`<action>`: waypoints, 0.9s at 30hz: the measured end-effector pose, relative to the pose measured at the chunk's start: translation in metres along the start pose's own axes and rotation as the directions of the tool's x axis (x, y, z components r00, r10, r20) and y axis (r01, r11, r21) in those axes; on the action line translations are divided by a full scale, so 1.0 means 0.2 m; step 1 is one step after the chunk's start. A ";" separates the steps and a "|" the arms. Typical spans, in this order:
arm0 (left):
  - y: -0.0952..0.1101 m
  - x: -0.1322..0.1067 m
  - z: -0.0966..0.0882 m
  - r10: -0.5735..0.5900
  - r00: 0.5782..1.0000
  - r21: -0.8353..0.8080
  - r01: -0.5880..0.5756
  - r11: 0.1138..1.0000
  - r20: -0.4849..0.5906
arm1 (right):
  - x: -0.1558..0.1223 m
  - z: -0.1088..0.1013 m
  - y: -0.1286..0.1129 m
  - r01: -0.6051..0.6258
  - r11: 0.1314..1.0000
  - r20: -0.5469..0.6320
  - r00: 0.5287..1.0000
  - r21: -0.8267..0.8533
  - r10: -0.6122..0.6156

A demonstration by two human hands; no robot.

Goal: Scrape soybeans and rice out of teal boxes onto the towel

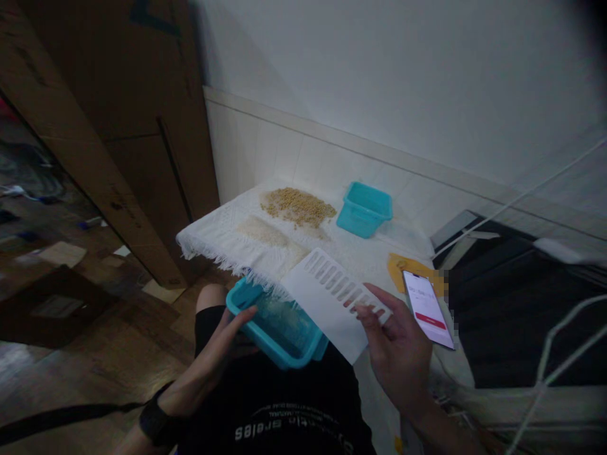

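My left hand [227,335] grips the rim of a teal plastic bin [279,360], held over my lap below the table's front edge. Some pale grains seem to lie inside the bin. In my right hand [398,347] is a white slotted plastic panel [322,303], pinched near its row of slots. Its plain edge reaches over the bin and the table edge. On the white fringed tablecloth [222,227], a pile of yellowish beans [296,205] lies at the back, with a thin spread of white rice [265,232] in front of it.
A second teal bin [364,212] stands at the back of the table by the wall. To the right, a phone [427,309] rests partly over a yellow item [398,268]. Large cardboard boxes [137,126] rise on the left, and a white cable [526,196] crosses on the right.
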State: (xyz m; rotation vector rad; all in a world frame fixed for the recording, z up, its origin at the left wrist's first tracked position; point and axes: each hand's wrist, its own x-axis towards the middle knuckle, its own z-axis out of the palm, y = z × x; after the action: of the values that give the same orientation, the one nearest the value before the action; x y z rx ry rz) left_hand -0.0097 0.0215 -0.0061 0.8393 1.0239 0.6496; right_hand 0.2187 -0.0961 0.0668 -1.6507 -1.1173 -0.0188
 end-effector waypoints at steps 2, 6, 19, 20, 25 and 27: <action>0.00 0.00 0.00 -0.034 0.999 -0.036 0.035 0.999 0.011 | 0.04 0.00 0.02 0.107 0.985 -0.012 0.994 -0.133 -0.109; 0.00 0.01 -0.01 -0.060 0.998 -0.063 0.060 0.996 0.008 | 0.17 0.05 0.11 0.385 0.860 0.013 0.915 -0.335 -0.404; 0.06 -0.02 0.00 -0.030 1.000 -0.066 0.030 0.997 -0.007 | 0.14 0.12 0.21 0.692 0.659 0.257 0.722 -0.294 -0.643; 0.07 -0.03 0.01 -0.017 1.000 -0.062 0.017 0.998 -0.004 | 0.13 0.12 0.21 0.706 0.652 0.273 0.708 -0.276 -0.652; 0.08 -0.05 -0.01 0.061 0.997 -0.029 -0.060 0.998 0.045 | 0.07 0.10 0.20 0.730 0.640 0.272 0.684 -0.242 -0.677; 0.06 -0.04 -0.03 0.065 0.996 -0.026 -0.063 0.998 0.067 | 0.05 0.08 0.18 0.733 0.638 0.282 0.680 -0.236 -0.677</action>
State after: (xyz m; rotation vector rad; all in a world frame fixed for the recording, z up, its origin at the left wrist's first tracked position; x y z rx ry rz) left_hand -0.0193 0.0236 0.0071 0.8704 0.9297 0.6819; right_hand 0.2395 -0.0753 0.0392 -1.3965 -1.9360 -0.6271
